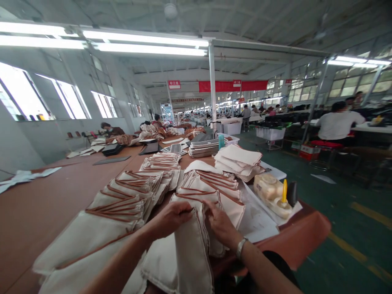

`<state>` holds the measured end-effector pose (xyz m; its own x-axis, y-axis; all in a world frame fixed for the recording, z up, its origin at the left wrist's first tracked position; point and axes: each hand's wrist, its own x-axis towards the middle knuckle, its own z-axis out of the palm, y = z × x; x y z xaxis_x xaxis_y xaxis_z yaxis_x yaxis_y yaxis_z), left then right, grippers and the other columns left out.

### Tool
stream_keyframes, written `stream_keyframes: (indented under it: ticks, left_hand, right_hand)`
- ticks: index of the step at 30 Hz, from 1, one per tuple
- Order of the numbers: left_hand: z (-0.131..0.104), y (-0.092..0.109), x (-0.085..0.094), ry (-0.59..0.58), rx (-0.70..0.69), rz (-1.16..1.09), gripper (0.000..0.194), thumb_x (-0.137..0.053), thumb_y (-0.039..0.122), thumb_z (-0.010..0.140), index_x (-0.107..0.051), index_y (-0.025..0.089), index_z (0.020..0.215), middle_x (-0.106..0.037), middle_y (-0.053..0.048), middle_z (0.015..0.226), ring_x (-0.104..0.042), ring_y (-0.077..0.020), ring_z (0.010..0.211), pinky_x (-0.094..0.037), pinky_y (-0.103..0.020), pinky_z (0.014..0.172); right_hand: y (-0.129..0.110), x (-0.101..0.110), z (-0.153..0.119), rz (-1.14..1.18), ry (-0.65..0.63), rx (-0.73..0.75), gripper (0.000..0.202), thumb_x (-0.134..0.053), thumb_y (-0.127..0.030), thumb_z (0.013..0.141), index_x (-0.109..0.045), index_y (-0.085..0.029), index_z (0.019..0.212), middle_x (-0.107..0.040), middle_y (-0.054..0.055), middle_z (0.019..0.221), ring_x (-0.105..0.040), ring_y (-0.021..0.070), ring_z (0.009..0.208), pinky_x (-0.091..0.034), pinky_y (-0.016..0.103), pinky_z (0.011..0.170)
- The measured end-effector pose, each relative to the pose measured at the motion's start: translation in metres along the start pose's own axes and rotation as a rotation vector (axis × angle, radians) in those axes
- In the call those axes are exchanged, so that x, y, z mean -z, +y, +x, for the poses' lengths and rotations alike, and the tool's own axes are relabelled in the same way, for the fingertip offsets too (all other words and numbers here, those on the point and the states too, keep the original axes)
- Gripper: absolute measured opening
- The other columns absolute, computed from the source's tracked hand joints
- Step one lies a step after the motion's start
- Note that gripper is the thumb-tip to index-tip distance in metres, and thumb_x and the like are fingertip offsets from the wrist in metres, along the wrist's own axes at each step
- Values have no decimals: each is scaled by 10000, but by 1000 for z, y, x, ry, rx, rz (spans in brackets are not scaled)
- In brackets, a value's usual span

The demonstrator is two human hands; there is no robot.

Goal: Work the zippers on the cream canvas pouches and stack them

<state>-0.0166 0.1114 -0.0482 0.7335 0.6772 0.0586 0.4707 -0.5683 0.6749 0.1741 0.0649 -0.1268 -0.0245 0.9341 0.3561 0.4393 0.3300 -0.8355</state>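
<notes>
Left of the cut-open plastic container (266, 188), and nearer the person, a cream fabric piece (190, 249) hangs between two bare hands. The left hand (171, 219), farther from the container, has its fingers curled in, pinching the piece's top edge. The right hand (222, 226) — a metal band (241, 248) round its wrist — is closer to the container, thumb and fingers pinching the brown-trimmed edge; whether both grip the same layer I cannot tell. Overlapping brown-edged pieces (122, 186) fan out well left of the container. Plain cream panels (239, 155) are piled just beyond it to the left — and a yellow handle (284, 190) stands upright at its right end.
</notes>
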Motion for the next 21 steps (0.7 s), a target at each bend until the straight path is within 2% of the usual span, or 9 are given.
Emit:
stream_keyframes:
  ticks: [3,6,8,11,13,15,17,19,21]
  left_hand:
    - [-9,14,13,-38,3,-58,377,-568,442,872,-488,146,653,-361,37,639,-348,-106,611,-284,-200,529]
    - [-24,39,39,-17,11,-134,350,-525,466,910,-559,140,784,-441,17,702,-406,-112,639,-339,-195,559]
    - [-37,59,61,75,44,-274,309,-567,459,903,-591,153,925,-504,-1,778,-459,-122,686,-384,-197,603]
    - [-52,86,78,147,105,-435,349,-653,477,847,-603,170,1004,-548,-10,812,-500,-130,692,-412,-198,610]
    - [-55,98,70,83,118,-431,355,-650,486,847,-617,163,991,-559,-7,784,-495,-122,659,-393,-190,578]
    - [-52,105,50,-8,65,-373,322,-637,460,860,-642,145,927,-563,-1,747,-482,-114,647,-377,-190,577]
    - [-47,110,25,-52,-26,-279,261,-626,394,873,-656,135,848,-560,9,720,-473,-109,658,-374,-195,608]
    - [-42,117,7,-40,-100,-181,210,-600,326,890,-656,139,815,-552,22,710,-467,-104,669,-366,-195,626]
    - [-41,125,-1,-6,-152,-121,179,-576,291,903,-660,148,834,-544,34,715,-461,-98,676,-356,-192,630]
  right_hand:
    - [6,2,-3,-91,-66,26,382,-449,-21,895,-605,-176,1207,-667,103,1169,-607,210,1105,-443,372,1003]
    - [11,8,-5,-179,-149,9,158,-560,-194,955,-648,-147,1079,-675,78,1083,-636,223,1017,-500,433,922]
    - [13,16,-4,-220,-202,-9,200,-592,-295,955,-641,-142,1075,-660,70,1111,-640,224,1001,-520,448,890]
    - [2,37,-5,-245,-256,-27,221,-613,-265,935,-644,-146,1118,-676,85,1078,-650,235,978,-514,445,882]
    - [-19,52,-10,-224,-247,-31,278,-587,-189,919,-637,-155,1190,-701,106,1013,-659,251,954,-494,432,885]
    - [-48,65,-22,-169,-215,-19,362,-487,-169,945,-581,-182,1294,-710,103,993,-665,237,931,-489,381,868]
    - [-78,72,-38,-56,-200,11,362,-378,-240,1002,-547,-223,1322,-696,67,1034,-652,196,940,-491,316,853]
    - [-99,71,-57,225,-213,43,326,-382,-330,1015,-613,-220,1216,-668,51,1056,-615,189,977,-468,294,874]
    - [-108,66,-75,565,-226,44,296,-441,-384,998,-651,-202,1100,-642,44,994,-583,188,934,-451,295,853]
